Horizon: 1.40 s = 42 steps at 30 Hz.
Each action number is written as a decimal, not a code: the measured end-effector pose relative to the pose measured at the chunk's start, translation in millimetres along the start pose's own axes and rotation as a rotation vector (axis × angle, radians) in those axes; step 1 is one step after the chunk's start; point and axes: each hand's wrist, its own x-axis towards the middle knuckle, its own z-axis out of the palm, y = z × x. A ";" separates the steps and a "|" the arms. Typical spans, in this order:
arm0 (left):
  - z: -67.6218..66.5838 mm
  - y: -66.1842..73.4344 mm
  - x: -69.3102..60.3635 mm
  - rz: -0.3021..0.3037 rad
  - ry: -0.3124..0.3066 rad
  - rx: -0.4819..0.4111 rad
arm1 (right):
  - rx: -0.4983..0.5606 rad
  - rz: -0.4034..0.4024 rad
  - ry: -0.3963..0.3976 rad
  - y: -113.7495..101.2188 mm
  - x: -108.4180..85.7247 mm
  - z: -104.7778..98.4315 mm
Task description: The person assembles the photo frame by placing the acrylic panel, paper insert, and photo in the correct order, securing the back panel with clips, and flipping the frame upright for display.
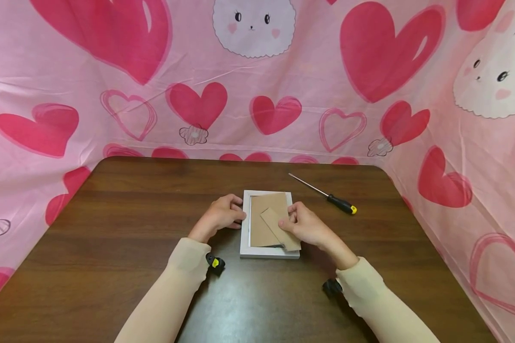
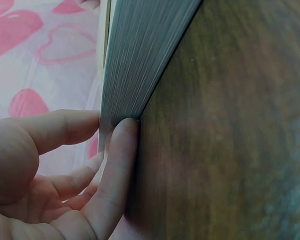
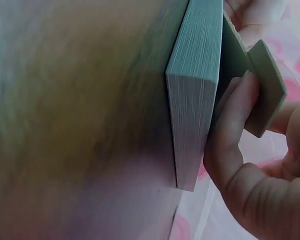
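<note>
A white picture frame [image 1: 245,238] lies face down on the brown wooden table. Its brown backing board [image 1: 263,233] sits askew in the frame, its right side raised, with a stand leg [image 1: 271,220] slanting across it. My left hand [image 1: 225,213] holds the frame's left edge; in the left wrist view, its fingertips [image 2: 124,131] touch the frame's side [image 2: 135,60]. With thumb on top and fingers underneath, my right hand [image 1: 304,224] pinches the backing board at its stand leg, over the frame's right side. The right wrist view shows the stand leg [image 3: 267,85] tilted away from the board.
A screwdriver [image 1: 341,204] with a black and yellow handle lies right of the frame, its shaft pointing to the back left. Pink cloth [image 1: 240,71] with hearts hangs behind and beside the table [image 1: 154,205].
</note>
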 end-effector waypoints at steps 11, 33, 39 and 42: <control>0.0 -1.3 0.5 0.016 -0.001 -0.034 | -0.219 -0.031 -0.006 -7.0 1.3 0.0; -1.0 0.8 -0.7 -0.005 0.001 0.014 | -0.294 0.020 -0.114 -20.6 9.4 -1.6; -0.8 1.2 1.3 -0.017 -0.004 0.013 | -0.303 0.034 -0.112 -18.6 11.0 -0.6; -0.8 1.5 1.4 -0.021 -0.005 0.007 | -0.318 0.048 -0.119 -20.6 11.1 0.3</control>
